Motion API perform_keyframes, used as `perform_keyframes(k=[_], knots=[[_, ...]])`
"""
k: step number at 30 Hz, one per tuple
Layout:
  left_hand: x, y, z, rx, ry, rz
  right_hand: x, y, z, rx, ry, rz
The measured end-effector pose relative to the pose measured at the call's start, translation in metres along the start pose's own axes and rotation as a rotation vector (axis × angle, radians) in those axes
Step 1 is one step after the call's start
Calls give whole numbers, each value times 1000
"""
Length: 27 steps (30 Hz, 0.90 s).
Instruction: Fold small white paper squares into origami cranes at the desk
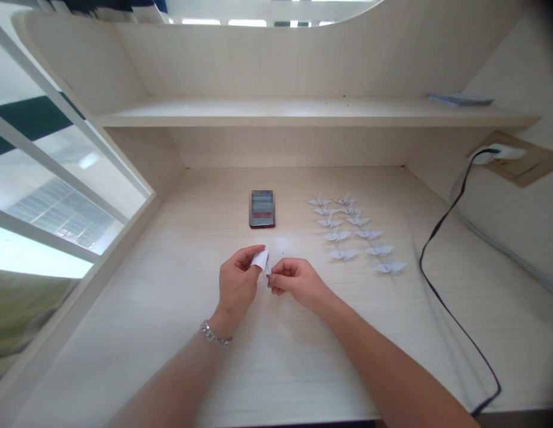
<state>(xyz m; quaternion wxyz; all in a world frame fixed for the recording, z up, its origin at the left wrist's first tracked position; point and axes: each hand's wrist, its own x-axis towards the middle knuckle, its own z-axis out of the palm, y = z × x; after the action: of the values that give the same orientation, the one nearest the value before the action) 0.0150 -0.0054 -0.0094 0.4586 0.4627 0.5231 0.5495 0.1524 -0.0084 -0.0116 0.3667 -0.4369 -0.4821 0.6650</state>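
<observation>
A partly folded piece of white paper (260, 260) is held up between my two hands, above the desk. My left hand (239, 274), with a chain bracelet on its wrist, pinches it from the left between thumb and fingers. From the right, the thumb and fingertips of my right hand (296, 280) are closed on the paper's lower right edge. The finer folds are too small to make out. To the right, several white paper cranes (343, 254) stand in two slanting columns on the desk.
A phone (262, 209) lies beyond my hands on the desk (285, 368). Along the right side, a black cable (441, 297) runs from a wall socket (521, 159) to the front edge. A shelf (267, 110) spans the back, with a flat bluish item (461, 100) on it.
</observation>
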Motion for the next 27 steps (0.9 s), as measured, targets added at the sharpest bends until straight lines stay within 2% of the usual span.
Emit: perform_keyframes(k=[6,14,23,27], knots=[[2,2,-2,1,49,21,0,-1,0,51,13,36],[-2,2,2,38,6,22,1,2,1,41,23,-14],[2,-1,-2,-23,21,21,0,-1,0,34,21,35],[1,-2,0,-19,-12,17,0,-1,0,69,32,10]])
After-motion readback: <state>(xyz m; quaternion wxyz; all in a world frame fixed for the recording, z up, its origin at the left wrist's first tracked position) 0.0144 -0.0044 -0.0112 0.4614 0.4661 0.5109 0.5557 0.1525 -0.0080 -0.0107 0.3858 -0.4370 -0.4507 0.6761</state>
